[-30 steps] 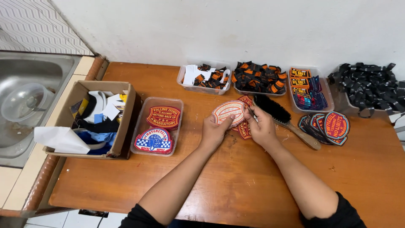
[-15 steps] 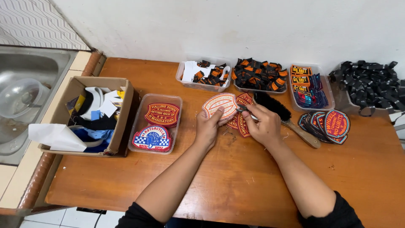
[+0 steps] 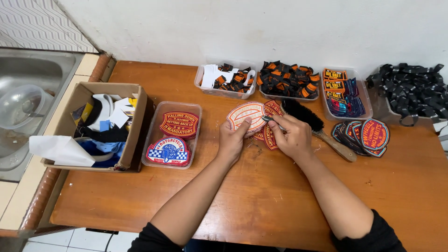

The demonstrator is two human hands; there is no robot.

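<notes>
At tabletop (image 3: 261, 196) centre: left hand (image 3: 232, 140) grasping oval patch (image 3: 246, 116), now lifted slightly off red patch pile (image 3: 269, 135) versus a second ago. Right hand (image 3: 291, 136) pinching small metal tool (image 3: 272, 121) at patch edge, likely trimming. Brush (image 3: 310, 122) just beside. Trays unchanged.

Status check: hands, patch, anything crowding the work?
Left hand holds oval patch. Right hand holds small metal tool at its edge. Brush close beside right hand.
</notes>
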